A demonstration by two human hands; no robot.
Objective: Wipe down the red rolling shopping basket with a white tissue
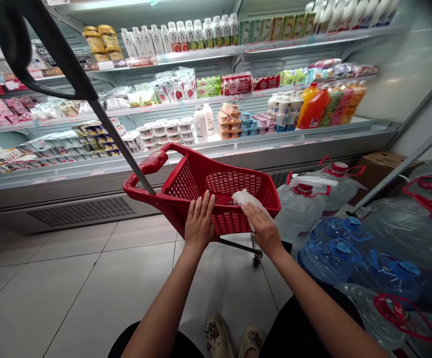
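A red plastic shopping cart (pixel 156 198) with perforated sides stands side-on in front of me. Flat against its near side, close to the top rim, lies my left hand (pixel 200 221), fingers stretched out and holding nothing. Farther right along that rim, my right hand (pixel 263 226) presses a white cloth or tissue (pixel 246 197) against the cart. The fingers of this hand cover part of the cloth, and some of it shows past their tips. From the cart's left end a grey pole with a black handle (pixel 48 49) rises toward the upper left.
Behind the cart runs a refrigerated display (pixel 201 164) stocked with bottles, cups and packs. Large clear water jugs (pixel 300 206) and blue water jugs (pixel 331 253) crowd the right side. A cardboard box (pixel 378 161) sits behind them. Grey floor tiles (pixel 126 288) extend left.
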